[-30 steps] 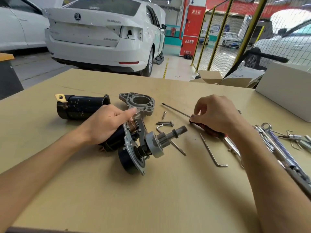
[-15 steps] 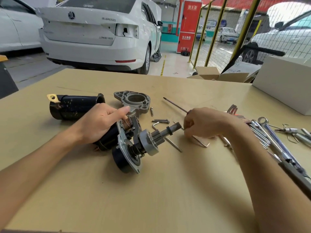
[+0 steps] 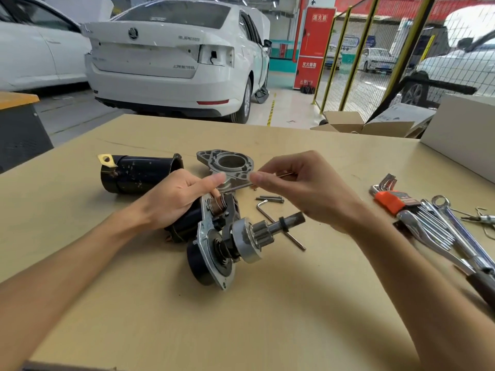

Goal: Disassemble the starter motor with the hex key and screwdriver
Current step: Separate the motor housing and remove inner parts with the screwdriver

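Both hands meet: right hand [image 3: 302,188] pinches hex key [image 3: 238,186] above starter motor [image 3: 227,236].

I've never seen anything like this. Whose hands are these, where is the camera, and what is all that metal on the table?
There is no robot here: a person wears a camera on the head, so you look down at their own two hands. The left hand holds a half-dismantled starter motor on the tan table. The right hand pinches a thin hex key above it. Lying around are a black casing, a grey end housing, another hex key, loose bolts and, to the right, a hex key set and wrenches.
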A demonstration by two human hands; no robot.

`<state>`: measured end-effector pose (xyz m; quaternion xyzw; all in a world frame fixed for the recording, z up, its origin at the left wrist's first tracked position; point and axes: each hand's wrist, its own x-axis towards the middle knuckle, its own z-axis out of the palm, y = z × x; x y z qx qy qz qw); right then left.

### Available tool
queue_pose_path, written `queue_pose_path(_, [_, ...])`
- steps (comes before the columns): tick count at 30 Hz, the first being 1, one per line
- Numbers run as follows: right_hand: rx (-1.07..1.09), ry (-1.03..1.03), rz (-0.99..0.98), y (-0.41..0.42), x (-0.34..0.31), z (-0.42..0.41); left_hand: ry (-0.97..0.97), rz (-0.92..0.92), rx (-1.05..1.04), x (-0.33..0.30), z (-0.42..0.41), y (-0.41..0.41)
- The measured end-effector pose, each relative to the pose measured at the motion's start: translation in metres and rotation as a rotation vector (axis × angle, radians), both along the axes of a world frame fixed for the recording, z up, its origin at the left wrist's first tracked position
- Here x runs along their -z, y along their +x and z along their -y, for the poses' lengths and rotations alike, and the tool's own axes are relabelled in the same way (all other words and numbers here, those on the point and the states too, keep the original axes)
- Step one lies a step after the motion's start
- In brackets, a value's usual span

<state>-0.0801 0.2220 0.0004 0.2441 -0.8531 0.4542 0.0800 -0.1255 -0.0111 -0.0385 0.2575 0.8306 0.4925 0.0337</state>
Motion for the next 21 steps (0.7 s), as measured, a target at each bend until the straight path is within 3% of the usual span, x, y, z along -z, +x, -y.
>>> queue_pose_path(7, [-0.071, -0.027, 0.022, 0.000, 0.003, 0.003, -0.043, 0.014, -0.030, -0.006, -0.004, 0.003])
queue_pose_path(13, [0.006, 0.046, -0.022, 0.000, 0.010, 0.008, -0.318, -0.156, -0.319, -0.001, -0.021, 0.010])
queue_pose_path(21, [-0.076, 0.363, 0.058, -0.001, 0.007, -0.001, -0.339, -0.266, -0.321, 0.003, -0.018, 0.009])
